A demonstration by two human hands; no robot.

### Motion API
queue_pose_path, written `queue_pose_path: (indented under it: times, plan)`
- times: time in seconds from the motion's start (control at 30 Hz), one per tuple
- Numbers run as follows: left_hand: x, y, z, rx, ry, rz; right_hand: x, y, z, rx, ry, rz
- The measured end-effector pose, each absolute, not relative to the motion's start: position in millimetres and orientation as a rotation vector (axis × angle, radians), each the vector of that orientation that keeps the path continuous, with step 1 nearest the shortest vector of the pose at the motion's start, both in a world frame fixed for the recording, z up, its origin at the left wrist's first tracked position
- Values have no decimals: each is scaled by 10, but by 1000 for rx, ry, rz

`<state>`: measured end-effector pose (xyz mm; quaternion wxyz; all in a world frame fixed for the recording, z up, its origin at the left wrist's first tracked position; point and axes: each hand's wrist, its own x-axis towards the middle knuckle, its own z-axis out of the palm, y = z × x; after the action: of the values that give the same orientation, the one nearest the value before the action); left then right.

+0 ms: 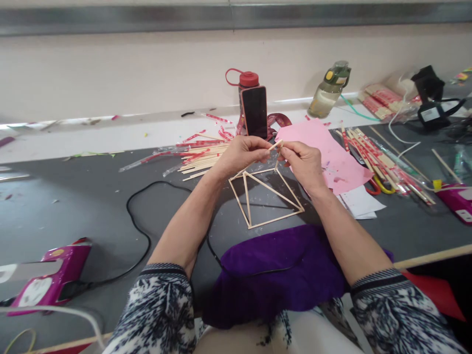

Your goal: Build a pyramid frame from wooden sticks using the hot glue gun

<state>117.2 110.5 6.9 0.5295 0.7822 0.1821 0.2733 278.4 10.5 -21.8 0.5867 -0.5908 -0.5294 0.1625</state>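
Note:
A frame of pale wooden chopsticks (276, 220) rests on the grey table, with a four-sided base and two sticks meeting at a raised corner. Over its far side, my left hand (248, 151) is closed in a pinch on a chopstick (275, 146). Close beside it, my right hand (305, 161) pinches near the tip of the same chopstick, where another stick slants down to the base's far corner. My fingers partly cover this joint, so I cannot tell whether the sticks are fixed together.
Behind my left hand lies a pile of chopsticks (202, 160) with red wrappers. A phone (254, 112) leans on a red-capped bottle (249, 77). Pink paper (337, 164), wrapped chopsticks (387, 164) and a green-lidded bottle (328, 93) are rightward. Purple cloth (273, 270) and a black cable (138, 255) lie nearer.

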Motion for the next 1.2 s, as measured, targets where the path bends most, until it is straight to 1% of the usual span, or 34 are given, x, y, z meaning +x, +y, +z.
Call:
queue_pose_path:
  times: [1.2]
  plan:
    - [1184, 1132, 33, 1872, 428, 655, 2792, 126, -244, -1344, -1253, 349]
